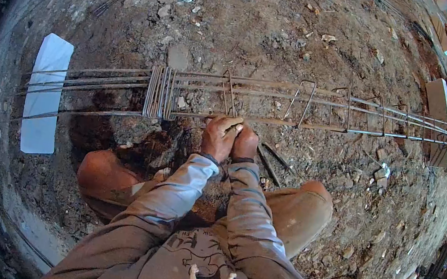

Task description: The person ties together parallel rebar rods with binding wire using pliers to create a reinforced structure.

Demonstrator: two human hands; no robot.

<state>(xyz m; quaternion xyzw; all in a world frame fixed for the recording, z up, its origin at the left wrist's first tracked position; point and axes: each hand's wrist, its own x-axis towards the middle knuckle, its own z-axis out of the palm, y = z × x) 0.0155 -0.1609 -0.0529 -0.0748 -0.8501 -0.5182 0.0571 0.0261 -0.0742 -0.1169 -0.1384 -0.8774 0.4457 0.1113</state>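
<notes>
The left hand (217,137) and the right hand (246,143) meet side by side at the near one of several long steel bars (273,122). Each grip has its fingers drawn in; whether either is clamped on anything I cannot tell. The bars lie across a white block (44,103), overhanging its left edge, and a pale block (437,104) toward the ground's right edge. Left of the hands, a tight row of bent wire frames (160,92) encircles the bars; other frames (349,110) stand spaced out rightward, one just beyond the fingers. Two dark rods (270,167) lie on the bare ground (322,44), near the right hand.
</notes>
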